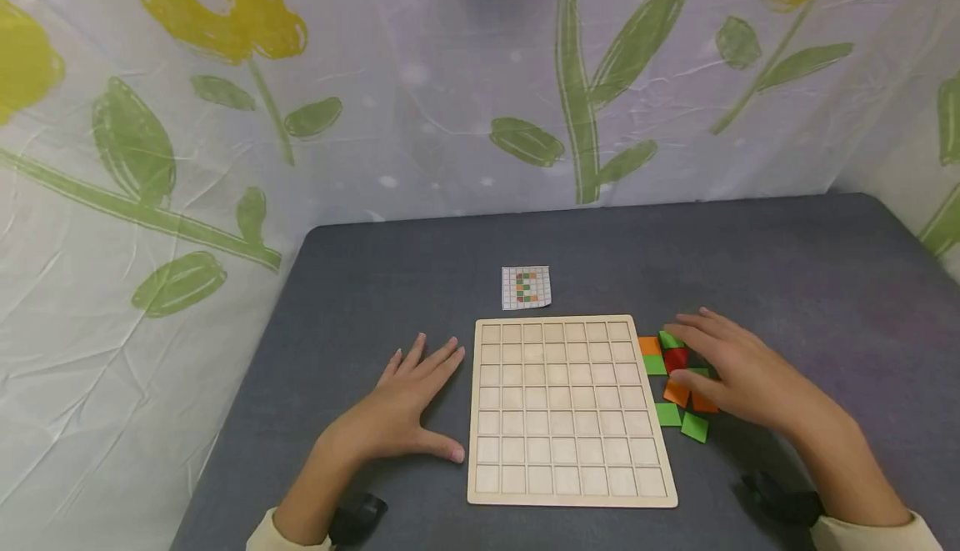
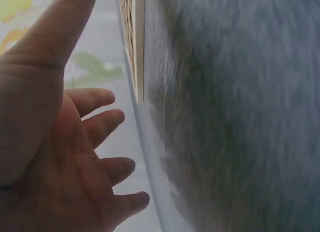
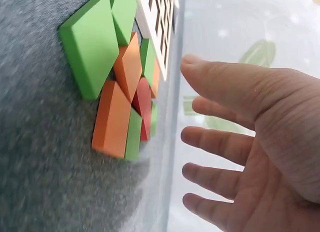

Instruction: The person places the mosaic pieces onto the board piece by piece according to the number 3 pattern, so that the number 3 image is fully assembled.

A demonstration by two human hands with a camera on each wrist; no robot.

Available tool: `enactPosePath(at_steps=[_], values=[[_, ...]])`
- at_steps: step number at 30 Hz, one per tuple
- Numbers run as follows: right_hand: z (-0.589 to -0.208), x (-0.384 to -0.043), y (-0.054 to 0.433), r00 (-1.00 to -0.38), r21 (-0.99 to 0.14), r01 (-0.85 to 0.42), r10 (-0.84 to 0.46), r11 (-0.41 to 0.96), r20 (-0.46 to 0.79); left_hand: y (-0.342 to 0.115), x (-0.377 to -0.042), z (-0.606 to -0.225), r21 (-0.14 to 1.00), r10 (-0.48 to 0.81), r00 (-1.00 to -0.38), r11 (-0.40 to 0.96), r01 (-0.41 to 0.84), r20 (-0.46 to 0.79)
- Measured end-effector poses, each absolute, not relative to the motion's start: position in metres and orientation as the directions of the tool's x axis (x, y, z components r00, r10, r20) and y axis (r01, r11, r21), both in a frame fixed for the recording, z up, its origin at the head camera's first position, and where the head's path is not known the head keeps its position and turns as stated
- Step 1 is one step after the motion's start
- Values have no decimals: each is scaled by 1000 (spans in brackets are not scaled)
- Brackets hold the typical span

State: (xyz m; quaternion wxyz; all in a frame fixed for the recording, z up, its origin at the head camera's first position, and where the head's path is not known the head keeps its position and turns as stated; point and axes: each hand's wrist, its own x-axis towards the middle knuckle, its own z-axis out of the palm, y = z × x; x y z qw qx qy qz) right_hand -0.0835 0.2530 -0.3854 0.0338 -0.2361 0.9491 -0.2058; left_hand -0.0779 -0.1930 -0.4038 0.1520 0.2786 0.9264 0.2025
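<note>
A wooden grid board (image 1: 566,409) lies flat on the dark table, its square cells bare. To its left my left hand (image 1: 397,409) is spread, fingers straight and holding nothing; its thumb tip is close to the board's left edge. On the other side, my right hand (image 1: 742,368) hovers over a cluster of square tiles, its fingers loosely bent and nothing between them. Among these are a red tile (image 1: 676,358), an orange tile (image 1: 677,393) and a green tile (image 1: 694,428). In the right wrist view a green tile (image 3: 92,47) lies nearest, apart from the fingers.
Behind the board lies a small printed card (image 1: 526,288) with a coloured pattern on a grid. The dark table (image 1: 405,276) ends at a flower-printed curtain (image 1: 420,101) along the back and left. A black strap device sits on each wrist.
</note>
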Motion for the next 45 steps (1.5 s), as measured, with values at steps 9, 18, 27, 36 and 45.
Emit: enactPosePath(at_steps=[9,18,27,36,45], values=[[-390,-93,245,-885,-372,-448,-462,813,57,-176,-81,-411,457,596,-765,767,451,-244],[-397,-103,235,-881,-374,-439,-472,817,3,-164,-84,-406,391,526,-777,834,390,-347],[-404,-103,231,-879,-390,-455,-472,800,57,-152,-83,-396,374,496,-777,855,359,-387],[-410,-105,229,-792,-319,-610,-542,725,281,-147,-87,-395,390,514,-764,844,368,-392],[-374,-110,222,-861,-465,-460,-509,756,24,-144,-87,-392,333,475,-774,873,355,-418]])
